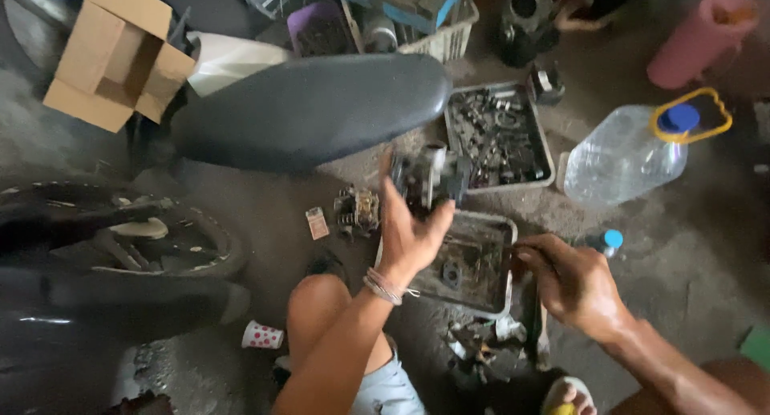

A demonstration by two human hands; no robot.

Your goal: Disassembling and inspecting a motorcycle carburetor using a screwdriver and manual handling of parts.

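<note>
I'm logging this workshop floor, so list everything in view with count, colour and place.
grey metal engine part: one, grey, held up at centre
metal tray of oily liquid: one, dark, below it
metal tray of small parts: one, grey, upper centre
clear plastic jug with blue cap: one, right
black scooter seat: one, upper centre
cardboard box: one, brown, top left
spotted paper cup: one, white, bottom left
left hand: grips the engine part
right hand: at the liquid tray's edge, closed on something thin

Dim, flat light, dark murky left side, soft motion blur, wide-angle edge distortion
</note>
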